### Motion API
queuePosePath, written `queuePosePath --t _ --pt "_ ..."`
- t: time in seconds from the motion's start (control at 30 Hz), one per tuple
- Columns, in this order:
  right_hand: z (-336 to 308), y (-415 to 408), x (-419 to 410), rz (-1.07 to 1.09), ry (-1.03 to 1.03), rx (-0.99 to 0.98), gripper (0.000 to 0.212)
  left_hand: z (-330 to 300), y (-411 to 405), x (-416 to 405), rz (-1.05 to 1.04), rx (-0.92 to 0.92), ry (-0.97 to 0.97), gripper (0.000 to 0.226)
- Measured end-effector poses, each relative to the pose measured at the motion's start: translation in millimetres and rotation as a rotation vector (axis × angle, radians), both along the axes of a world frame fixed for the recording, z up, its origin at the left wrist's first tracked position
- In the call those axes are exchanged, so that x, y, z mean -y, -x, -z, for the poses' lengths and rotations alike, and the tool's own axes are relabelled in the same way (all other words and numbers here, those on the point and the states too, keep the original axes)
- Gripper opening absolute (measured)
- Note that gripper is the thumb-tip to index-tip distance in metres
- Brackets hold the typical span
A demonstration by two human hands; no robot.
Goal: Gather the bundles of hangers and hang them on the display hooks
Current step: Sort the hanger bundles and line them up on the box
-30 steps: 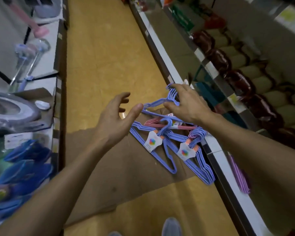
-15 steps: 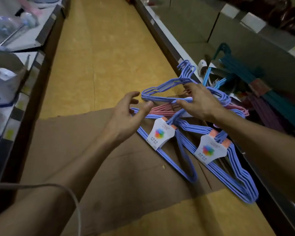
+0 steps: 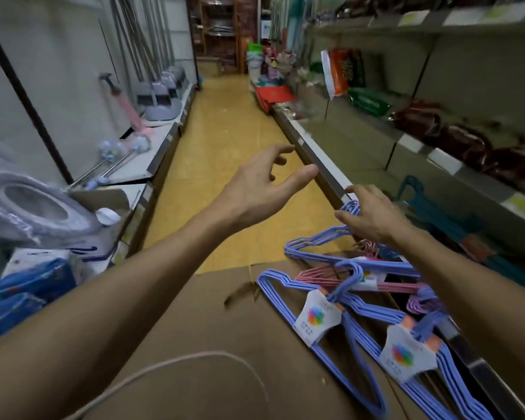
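Right hand (image 3: 373,213) is down on the topmost blue hanger bundle (image 3: 325,241), fingers curled over the wire just below its hooks, gripping it where the neck meets the shoulder. Left hand (image 3: 255,189) floats up and to the left of that grip, fingers spread and relaxed, thumb out, holding nothing and touching nothing. Below the grip lies a pink bundle (image 3: 325,275), then two more blue bundles with white rainbow-printed labels (image 3: 315,318) (lettering too small to read), all fanned across a sheet of brown cardboard (image 3: 194,328) on the floor. The nearest blue bundle (image 3: 443,386) runs right along the base rail of the right-hand shelving (image 3: 325,165), tight against it. Left of the grip the cardboard is bare, and ahead the yellow aisle floor (image 3: 225,125) runs between the two shelf runs.
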State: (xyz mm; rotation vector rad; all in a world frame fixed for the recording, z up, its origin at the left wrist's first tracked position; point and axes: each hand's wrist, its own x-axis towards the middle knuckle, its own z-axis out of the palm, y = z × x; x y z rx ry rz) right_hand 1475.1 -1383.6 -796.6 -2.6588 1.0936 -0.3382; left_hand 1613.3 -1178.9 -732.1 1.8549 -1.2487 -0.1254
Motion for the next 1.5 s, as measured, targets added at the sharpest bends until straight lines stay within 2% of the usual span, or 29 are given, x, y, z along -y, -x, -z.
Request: queuePosePath --t 0.13,0.23,0.47,0.77,0.9,1.13,1.27,1.37,1.5 --pt "-16 4 -4 0.000 0.038 -0.007 0.066 -21 14 1 0.045 0.061 -0.004 0.063" --pt "-13 18 -1 0.000 0.058 -0.025 0.064 -11 31 5 0.060 0.030 0.009 0.061" --pt "33 47 5 0.012 0.066 -0.110 0.060 73 65 0 0.093 0.008 -0.170 0.068" --pt "109 49 10 -0.028 0.060 -0.132 0.056 176 22 -23 0.019 0.083 -0.329 0.070" --pt "156 64 7 0.002 -0.049 -0.197 0.062 208 12 -36 0.077 0.143 -0.423 0.069" --pt "207 76 7 0.096 -0.249 -0.261 0.063 224 3 -31 0.078 0.132 -0.369 0.063" --pt "248 79 -2 0.168 -0.435 -0.321 0.056 237 3 -16 0.044 -0.086 -0.256 0.055" --pt "283 79 -7 0.226 -0.592 -0.276 0.069 252 7 -8 -0.015 -0.233 -0.178 0.043" --pt "308 77 -17 0.343 -0.765 -0.092 0.033 276 4 -4 -0.046 -0.286 -0.197 0.035"
